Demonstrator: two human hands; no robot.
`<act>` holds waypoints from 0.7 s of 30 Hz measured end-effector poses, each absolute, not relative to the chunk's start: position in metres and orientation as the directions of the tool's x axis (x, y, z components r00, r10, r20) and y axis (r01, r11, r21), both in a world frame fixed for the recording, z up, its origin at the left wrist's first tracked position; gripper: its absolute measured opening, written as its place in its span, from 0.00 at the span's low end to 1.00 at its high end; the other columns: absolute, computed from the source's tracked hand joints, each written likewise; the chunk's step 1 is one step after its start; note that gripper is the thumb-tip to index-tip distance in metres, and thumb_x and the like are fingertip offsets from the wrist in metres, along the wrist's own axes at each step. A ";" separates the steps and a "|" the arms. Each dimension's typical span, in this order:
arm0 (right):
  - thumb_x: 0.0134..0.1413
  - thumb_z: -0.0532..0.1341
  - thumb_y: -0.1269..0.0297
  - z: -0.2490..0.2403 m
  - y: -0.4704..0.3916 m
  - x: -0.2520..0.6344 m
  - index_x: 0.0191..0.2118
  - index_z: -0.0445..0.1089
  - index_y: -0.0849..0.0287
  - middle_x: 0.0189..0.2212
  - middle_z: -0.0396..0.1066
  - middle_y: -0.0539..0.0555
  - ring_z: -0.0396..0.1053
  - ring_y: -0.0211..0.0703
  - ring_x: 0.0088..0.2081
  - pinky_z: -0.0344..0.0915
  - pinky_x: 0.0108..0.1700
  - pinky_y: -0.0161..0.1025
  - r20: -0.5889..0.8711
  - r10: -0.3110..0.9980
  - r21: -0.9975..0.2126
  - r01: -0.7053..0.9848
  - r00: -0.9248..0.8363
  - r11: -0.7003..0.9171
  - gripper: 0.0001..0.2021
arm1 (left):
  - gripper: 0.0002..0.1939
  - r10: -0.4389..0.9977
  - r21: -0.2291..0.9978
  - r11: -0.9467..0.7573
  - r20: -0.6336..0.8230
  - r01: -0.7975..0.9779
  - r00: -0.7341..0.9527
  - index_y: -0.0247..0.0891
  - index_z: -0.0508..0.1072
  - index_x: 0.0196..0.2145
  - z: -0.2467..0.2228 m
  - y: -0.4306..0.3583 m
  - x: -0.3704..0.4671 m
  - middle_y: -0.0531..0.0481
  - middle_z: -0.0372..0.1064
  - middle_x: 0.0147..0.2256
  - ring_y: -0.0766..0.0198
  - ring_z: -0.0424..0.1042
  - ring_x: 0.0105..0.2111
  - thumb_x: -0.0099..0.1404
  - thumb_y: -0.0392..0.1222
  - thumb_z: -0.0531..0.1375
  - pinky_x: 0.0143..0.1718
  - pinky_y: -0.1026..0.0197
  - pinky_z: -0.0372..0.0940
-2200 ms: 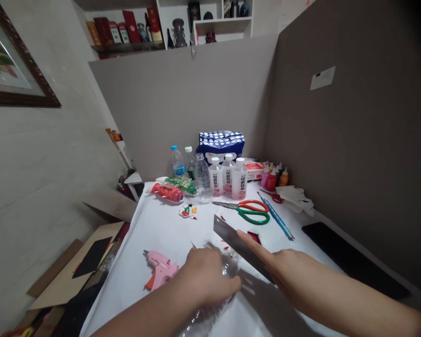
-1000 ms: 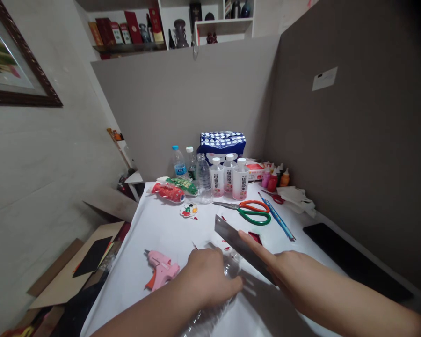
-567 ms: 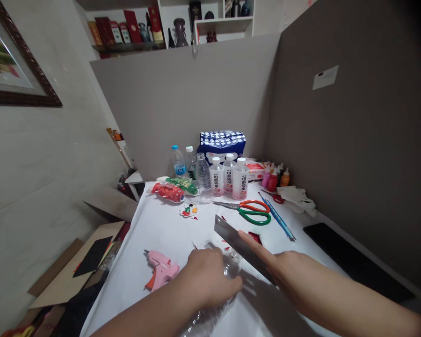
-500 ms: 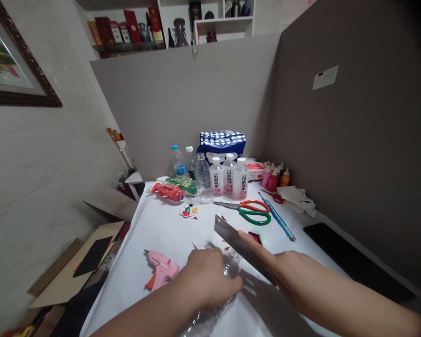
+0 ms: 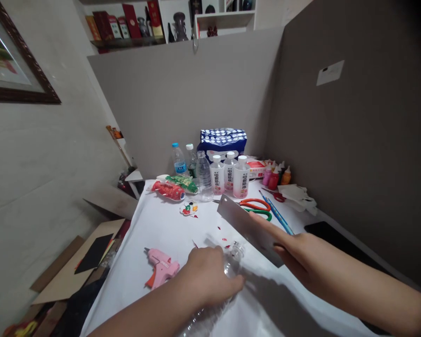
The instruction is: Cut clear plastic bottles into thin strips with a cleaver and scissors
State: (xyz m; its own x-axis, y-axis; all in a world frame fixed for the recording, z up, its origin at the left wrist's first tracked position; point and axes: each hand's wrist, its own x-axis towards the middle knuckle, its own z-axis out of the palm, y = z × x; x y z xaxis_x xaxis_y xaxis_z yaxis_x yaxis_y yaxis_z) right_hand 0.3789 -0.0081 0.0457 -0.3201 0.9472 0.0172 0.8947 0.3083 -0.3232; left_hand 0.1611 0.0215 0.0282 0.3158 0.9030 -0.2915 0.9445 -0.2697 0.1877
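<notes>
A clear plastic bottle [image 5: 207, 320] lies on the white-covered table, its open neck pointing away from me. My left hand [image 5: 210, 276] is wrapped round its upper body and presses it down. In my right hand [image 5: 291, 248] is a wide metal cleaver [image 5: 247, 227], raised above the table to the right of the bottle's neck, the index finger stretched along its back. The blade is apart from the bottle. Left of my left hand lies a pink glue gun [image 5: 161, 267]. Small red scraps [image 5: 225, 240] lie beyond the bottle neck.
Scissors with orange and green handles [image 5: 255, 203] and blue brushes [image 5: 279, 216] lie beyond the cleaver. Behind stand labelled bottles [image 5: 240, 180], a clear bottle [image 5: 204, 180], fish-shaped pieces [image 5: 169, 190], a paint palette [image 5: 188, 208] and paint bottles [image 5: 272, 179]. A black mat [image 5: 337, 241] lies right.
My right hand has lifted the cleaver up and to the right, away from the bottle, so that the bottle's neck now shows. My left hand has stayed on the bottle.
</notes>
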 end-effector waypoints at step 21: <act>0.46 0.55 0.79 0.039 0.004 0.367 0.67 0.25 0.41 0.20 0.60 0.44 0.49 0.30 0.16 0.39 0.22 0.32 -0.179 0.897 -0.138 0.913 -0.405 0.384 0.50 | 0.37 0.894 0.187 -0.276 -0.310 0.943 0.323 0.38 0.76 0.39 0.029 0.023 0.160 0.37 0.75 0.38 0.41 0.72 0.40 0.45 0.72 0.54 0.36 0.50 0.67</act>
State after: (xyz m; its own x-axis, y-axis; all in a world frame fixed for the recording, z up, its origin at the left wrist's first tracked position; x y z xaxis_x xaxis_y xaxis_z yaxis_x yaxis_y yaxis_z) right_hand 0.3674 0.0036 0.0393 -0.4046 0.8968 -0.1794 0.9129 0.3842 -0.1382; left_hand 0.1597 0.0233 0.0288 0.3234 0.8942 -0.3097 0.9427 -0.2761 0.1874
